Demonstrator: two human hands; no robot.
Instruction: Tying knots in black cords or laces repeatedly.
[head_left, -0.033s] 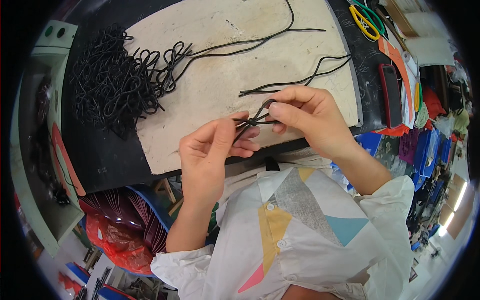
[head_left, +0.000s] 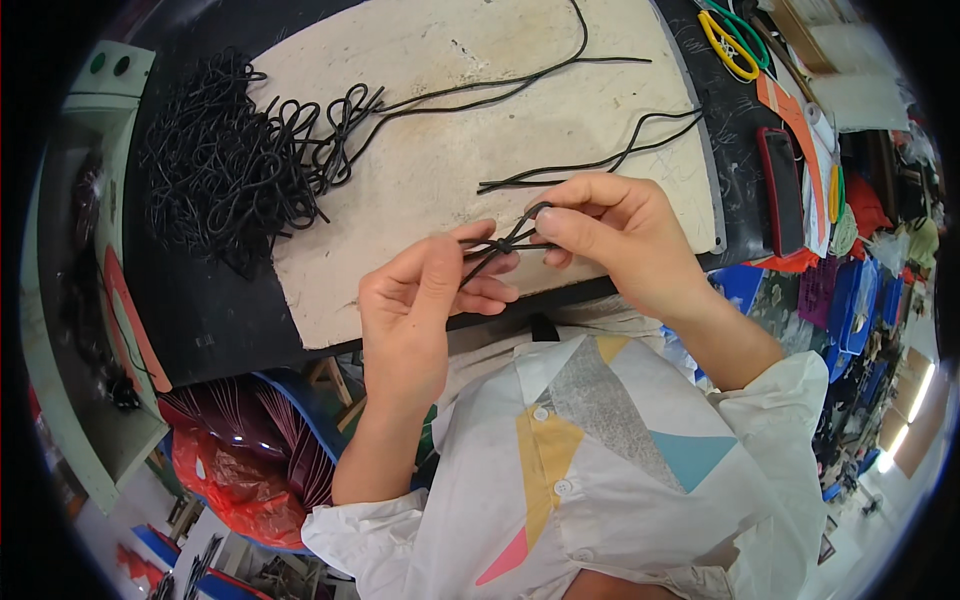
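A thin black cord [head_left: 503, 244], knotted with loops, stretches between my two hands above the front edge of a pale board [head_left: 440, 190]. My left hand [head_left: 410, 310] pinches the cord's left side between thumb and fingers. On the other side, my right hand [head_left: 630, 245] grips a loop between thumb and forefinger. The knot shows in the gap between the hands; the parts inside my fingers are hidden. Just beyond my right hand, a doubled black cord [head_left: 600, 165] lies on the board. A large tangled pile of black cords [head_left: 215, 160] sits at the left.
Long cord strands [head_left: 490, 88] run from the pile across the board. Right of the board are a red-edged phone [head_left: 780, 190], yellow-handled scissors [head_left: 728, 45] and an orange strip [head_left: 790, 115]. Below the table's left front edge is a container with a red plastic bag [head_left: 235, 480].
The knot has shifted very slightly to the left, and the cord between my hands looks a little more drawn out. Both hands keep their hold.
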